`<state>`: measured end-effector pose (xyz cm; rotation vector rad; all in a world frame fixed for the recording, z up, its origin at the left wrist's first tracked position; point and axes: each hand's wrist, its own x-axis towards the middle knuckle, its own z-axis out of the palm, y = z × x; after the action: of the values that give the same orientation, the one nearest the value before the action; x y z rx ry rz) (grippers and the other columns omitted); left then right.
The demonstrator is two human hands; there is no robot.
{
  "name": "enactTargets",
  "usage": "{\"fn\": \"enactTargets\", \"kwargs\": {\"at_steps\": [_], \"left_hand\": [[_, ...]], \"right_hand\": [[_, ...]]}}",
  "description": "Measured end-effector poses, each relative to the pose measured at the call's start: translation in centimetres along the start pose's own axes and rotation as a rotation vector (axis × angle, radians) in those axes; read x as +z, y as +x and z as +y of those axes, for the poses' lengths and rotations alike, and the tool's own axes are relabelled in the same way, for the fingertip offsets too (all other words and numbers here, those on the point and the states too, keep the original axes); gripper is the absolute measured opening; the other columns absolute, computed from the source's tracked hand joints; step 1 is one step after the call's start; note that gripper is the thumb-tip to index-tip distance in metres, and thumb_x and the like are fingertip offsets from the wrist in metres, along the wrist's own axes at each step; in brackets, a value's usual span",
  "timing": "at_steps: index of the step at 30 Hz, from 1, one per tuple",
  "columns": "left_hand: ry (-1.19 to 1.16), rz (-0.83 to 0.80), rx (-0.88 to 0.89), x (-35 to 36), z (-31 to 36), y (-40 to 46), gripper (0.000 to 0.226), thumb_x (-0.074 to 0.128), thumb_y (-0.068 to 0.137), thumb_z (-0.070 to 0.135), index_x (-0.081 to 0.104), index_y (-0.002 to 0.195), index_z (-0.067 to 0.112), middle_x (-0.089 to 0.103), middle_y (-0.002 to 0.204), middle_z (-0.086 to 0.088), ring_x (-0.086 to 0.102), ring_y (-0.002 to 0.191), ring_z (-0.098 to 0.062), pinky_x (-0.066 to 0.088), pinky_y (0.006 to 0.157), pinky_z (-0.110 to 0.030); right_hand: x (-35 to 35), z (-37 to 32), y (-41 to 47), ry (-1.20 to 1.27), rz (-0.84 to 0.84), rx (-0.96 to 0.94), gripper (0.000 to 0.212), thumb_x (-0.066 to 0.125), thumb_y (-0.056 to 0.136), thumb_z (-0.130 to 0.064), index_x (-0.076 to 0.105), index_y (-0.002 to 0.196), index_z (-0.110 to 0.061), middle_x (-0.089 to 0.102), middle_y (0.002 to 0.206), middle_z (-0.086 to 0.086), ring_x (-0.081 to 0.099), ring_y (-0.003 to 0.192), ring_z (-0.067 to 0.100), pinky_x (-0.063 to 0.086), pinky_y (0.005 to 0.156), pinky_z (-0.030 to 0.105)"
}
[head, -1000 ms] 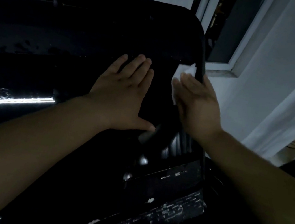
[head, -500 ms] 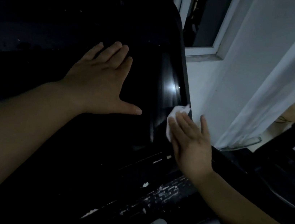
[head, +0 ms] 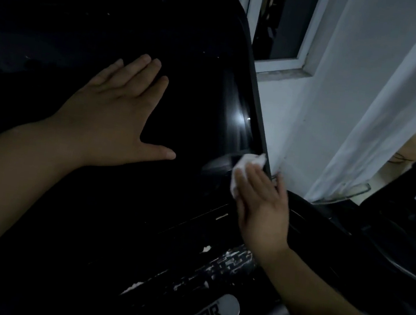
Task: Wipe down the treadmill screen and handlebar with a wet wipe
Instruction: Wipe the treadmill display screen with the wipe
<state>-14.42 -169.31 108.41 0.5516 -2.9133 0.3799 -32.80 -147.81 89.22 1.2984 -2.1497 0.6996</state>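
A: The right hand (head: 264,205) presses a white wet wipe (head: 247,167) under straight fingers against the lower right corner of the treadmill screen (head: 196,97); nothing is pinched, the fingers lie flat on the cloth.

B: And the left hand (head: 116,115)?

A: Well to the left of that contact, it lies flat on the dark glass, fingers spread, thumb out toward the wipe, holding nothing.

B: How should this stroke go?

A: Judging by the 2 hands' positions, the person should keep the whole wipe under the fingertips and follow the frame edge (head: 259,106) just beside it, with even pressure. The peeling black panel (head: 224,263) below the grip looks fragile. The handlebar cannot be made out in the dim light.
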Motion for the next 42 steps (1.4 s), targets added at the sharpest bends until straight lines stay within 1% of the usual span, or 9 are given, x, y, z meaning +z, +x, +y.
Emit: {"fn": "enactTargets", "kwargs": {"at_steps": [3, 8, 14, 21, 25, 30, 35, 38, 42], "left_hand": [[0.042, -0.031, -0.010, 0.3, -0.7, -1.3, 0.132, 0.016, 0.062, 0.101, -0.011, 0.161, 0.018, -0.025, 0.168, -0.004, -0.029, 0.152, -0.012, -0.013, 0.125, -0.037], [0.046, 0.002, 0.058, 1.9, 1.0, -4.6, 0.127, 0.024, 0.069, 0.096, -0.001, 0.163, 0.014, -0.014, 0.170, -0.007, -0.021, 0.155, -0.016, -0.008, 0.125, -0.038], [0.076, 0.007, 0.054, 3.5, 0.4, -7.5, 0.119, 0.033, 0.076, 0.090, 0.017, 0.161, 0.009, 0.007, 0.171, -0.011, -0.003, 0.158, -0.018, -0.002, 0.125, -0.038], [-0.296, 0.153, -0.029, 3.8, 2.2, -10.0, 0.092, 0.034, 0.086, 0.082, 0.024, 0.160, 0.027, 0.018, 0.168, 0.012, 0.007, 0.154, 0.000, 0.013, 0.124, -0.026], [-0.981, 0.161, -0.294, 3.0, 4.7, -11.4, 0.065, 0.061, 0.081, 0.075, 0.056, 0.140, 0.047, 0.056, 0.139, 0.032, 0.048, 0.129, 0.013, 0.035, 0.107, -0.012], [-1.920, -0.118, -0.705, 3.1, 7.6, -11.6, 0.052, 0.071, 0.075, 0.048, 0.076, 0.113, 0.013, 0.079, 0.105, -0.008, 0.076, 0.096, -0.024, 0.059, 0.083, -0.039], [-2.074, -0.064, -0.768, 3.2, 8.1, -12.3, 0.033, 0.070, 0.087, 0.040, 0.080, 0.104, 0.013, 0.078, 0.105, -0.014, 0.075, 0.090, -0.024, 0.057, 0.079, -0.040], [-2.077, 0.008, -0.722, 2.9, 8.4, -12.7, 0.025, 0.066, 0.093, 0.031, 0.079, 0.108, 0.016, 0.078, 0.108, -0.010, 0.075, 0.100, -0.023, 0.054, 0.084, -0.038], [-2.010, 0.143, -0.722, 2.5, 7.8, -12.8, 0.017, 0.065, 0.094, 0.015, 0.080, 0.102, 0.016, 0.079, 0.104, -0.009, 0.075, 0.100, -0.026, 0.056, 0.084, -0.038]], "right_hand": [[0.6, -1.1, -0.1, 0.007, 0.014, 0.096, 0.047, 0.057, 0.095, -0.015, 0.059, 0.142, -0.012, 0.057, 0.149, 0.015, 0.051, 0.142, 0.032, 0.026, 0.123, 0.060], [1.2, -8.8, -1.6, 0.196, 0.055, -0.129, 0.045, 0.035, 0.108, -0.028, 0.068, 0.132, -0.009, 0.063, 0.142, 0.016, 0.053, 0.140, 0.032, 0.029, 0.122, 0.058], [0.9, -7.7, -1.7, 0.154, 0.037, -0.299, 0.037, 0.048, 0.104, -0.022, 0.067, 0.135, -0.014, 0.059, 0.148, 0.009, 0.049, 0.144, 0.026, 0.024, 0.125, 0.056], [-1.5, -5.0, 1.2, 0.297, 0.109, 0.233, 0.023, 0.060, 0.099, -0.011, 0.078, 0.112, -0.015, 0.077, 0.117, 0.003, 0.071, 0.114, 0.016, 0.038, 0.121, 0.046], [-5.8, -8.9, 3.9, 1.355, 0.005, 0.873, 0.017, 0.059, 0.102, -0.011, 0.075, 0.107, -0.007, 0.077, 0.101, 0.010, 0.073, 0.092, 0.017, 0.060, 0.079, 0.028], [-9.1, -13.1, 3.5, 2.110, -0.298, 1.025, 0.044, 0.065, 0.086, -0.015, 0.065, 0.127, 0.004, 0.068, 0.127, 0.026, 0.063, 0.115, 0.034, 0.055, 0.098, 0.034], [-9.2, -14.9, 2.1, 2.162, -0.309, 0.964, 0.078, 0.093, 0.059, -0.016, 0.065, 0.130, 0.000, 0.069, 0.125, 0.026, 0.070, 0.109, 0.032, 0.051, 0.104, 0.039], [-9.4, -15.9, 2.1, 2.020, -0.269, 1.022, 0.043, 0.072, 0.084, -0.012, 0.067, 0.126, -0.002, 0.071, 0.123, 0.026, 0.072, 0.102, 0.029, 0.060, 0.089, 0.033], [-9.8, -16.3, 2.0, 1.873, -0.306, 0.994, 0.036, 0.053, 0.093, -0.011, 0.065, 0.125, 0.001, 0.071, 0.122, 0.027, 0.071, 0.107, 0.033, 0.056, 0.090, 0.038]]}}
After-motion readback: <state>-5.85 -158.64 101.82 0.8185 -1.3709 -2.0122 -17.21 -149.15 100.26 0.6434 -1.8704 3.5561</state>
